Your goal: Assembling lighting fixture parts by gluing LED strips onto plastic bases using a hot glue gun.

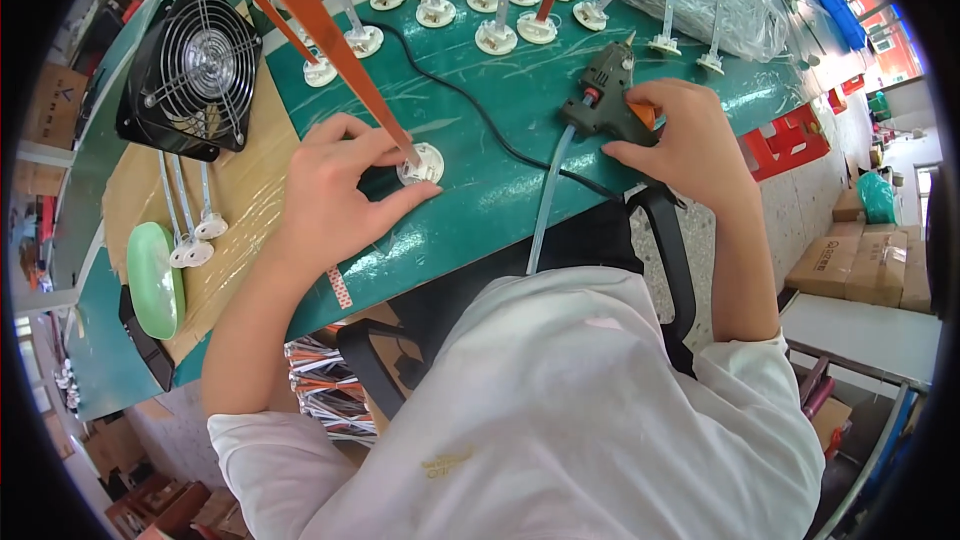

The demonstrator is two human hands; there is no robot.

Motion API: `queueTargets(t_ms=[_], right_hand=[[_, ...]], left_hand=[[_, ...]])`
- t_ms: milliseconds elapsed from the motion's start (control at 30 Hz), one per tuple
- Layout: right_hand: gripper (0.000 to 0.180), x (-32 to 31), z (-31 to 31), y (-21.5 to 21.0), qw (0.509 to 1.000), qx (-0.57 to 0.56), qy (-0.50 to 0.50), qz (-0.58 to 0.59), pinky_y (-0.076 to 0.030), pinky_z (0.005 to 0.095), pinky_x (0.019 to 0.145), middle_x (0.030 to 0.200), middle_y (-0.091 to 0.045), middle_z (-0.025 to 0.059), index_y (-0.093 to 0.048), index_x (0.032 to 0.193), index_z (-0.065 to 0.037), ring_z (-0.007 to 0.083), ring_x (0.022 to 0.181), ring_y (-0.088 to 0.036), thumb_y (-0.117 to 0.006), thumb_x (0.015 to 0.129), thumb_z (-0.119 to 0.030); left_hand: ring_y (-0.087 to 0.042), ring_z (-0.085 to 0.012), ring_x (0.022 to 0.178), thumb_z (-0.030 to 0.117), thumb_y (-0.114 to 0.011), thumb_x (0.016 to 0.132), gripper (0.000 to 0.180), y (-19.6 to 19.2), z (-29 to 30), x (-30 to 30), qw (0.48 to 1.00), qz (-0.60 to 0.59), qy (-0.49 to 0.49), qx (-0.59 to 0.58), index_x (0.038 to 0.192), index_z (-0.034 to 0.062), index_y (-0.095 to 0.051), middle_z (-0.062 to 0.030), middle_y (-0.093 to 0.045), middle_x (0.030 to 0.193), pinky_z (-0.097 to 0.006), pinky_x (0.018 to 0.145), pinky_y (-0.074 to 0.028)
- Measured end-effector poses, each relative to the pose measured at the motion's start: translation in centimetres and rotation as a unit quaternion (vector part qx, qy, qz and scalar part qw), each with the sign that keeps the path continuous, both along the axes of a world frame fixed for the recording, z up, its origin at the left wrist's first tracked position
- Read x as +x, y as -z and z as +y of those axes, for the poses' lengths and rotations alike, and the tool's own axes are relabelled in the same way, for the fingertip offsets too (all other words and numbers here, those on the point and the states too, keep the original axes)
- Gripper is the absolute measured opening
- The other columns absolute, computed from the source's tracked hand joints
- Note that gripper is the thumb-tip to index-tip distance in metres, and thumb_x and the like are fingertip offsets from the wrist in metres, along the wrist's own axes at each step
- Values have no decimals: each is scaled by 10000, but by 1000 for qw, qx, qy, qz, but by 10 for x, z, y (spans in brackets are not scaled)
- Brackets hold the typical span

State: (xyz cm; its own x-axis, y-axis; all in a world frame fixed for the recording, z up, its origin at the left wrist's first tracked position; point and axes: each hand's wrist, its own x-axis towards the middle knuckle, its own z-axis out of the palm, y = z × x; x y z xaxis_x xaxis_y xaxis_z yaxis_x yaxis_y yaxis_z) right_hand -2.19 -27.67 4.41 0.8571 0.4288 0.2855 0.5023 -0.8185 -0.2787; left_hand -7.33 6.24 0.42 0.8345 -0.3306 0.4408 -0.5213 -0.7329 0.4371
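Observation:
My left hand point(335, 190) pinches a white round base point(422, 166) on the table, thumb at one edge and fingers at the other. A long orange strip point(345, 60) rises at a tilt from that base. To the right, my right hand point(690, 135) is closed around the handle of a dark glue gun point(605, 95), fingers by its orange trigger point(643, 114). The gun's nozzle points away from me. A translucent glue stick point(550, 195) trails from its back toward my lap.
Several white bases with upright strips point(495, 37) stand along the far side. A black fan point(205, 65) sits on cardboard at left, near a green dish point(156, 280). A black cable point(470, 105) crosses the green table point(480, 215). Clear plastic bags point(725, 10) lie far right.

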Motion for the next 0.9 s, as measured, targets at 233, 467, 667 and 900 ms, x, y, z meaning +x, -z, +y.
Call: queueTargets(t_ms=[233, 467, 667, 900], right_hand=[[539, -5, -32, -4, 951, 170, 33, 254, -602, 355, 771, 973, -728, 184, -678, 1095, 91, 281, 854, -724, -790, 634, -164], [661, -48, -15, 31, 673, 606, -25, 422, -563, 358, 772, 1075, -659, 256, -563, 1278, 77, 369, 923, -684, -657, 686, -201], [464, -72, 19, 31, 711, 526, -132, 447, -539, 362, 807, 1136, -669, 227, -599, 1236, 45, 299, 997, -668, -659, 788, -62], [243, -73, 41, 28, 670, 551, -77, 492, -530, 300, 815, 1130, -694, 155, -628, 1167, -5, 206, 1021, -675, -627, 927, -49]], left_hand=[[-644, -240, 852, 127, -854, 685, 311, -7, 8, 3, 998, 46, 45, -22, 962, 52, -735, -59, -755, 849, -362, 750, -548], [-643, -232, 844, 117, -855, 695, 292, 0, 10, 4, 996, 58, 49, -47, 954, 56, -736, -64, -760, 859, -343, 742, -542], [-647, -225, 826, 123, -872, 682, 319, 0, 6, 6, 997, 28, 49, -45, 962, 57, -734, -59, -762, 861, -344, 740, -541], [-656, -236, 836, 121, -874, 678, 318, 3, 11, 3, 995, 39, 44, -77, 949, 47, -726, -71, -755, 861, -344, 735, -539]])
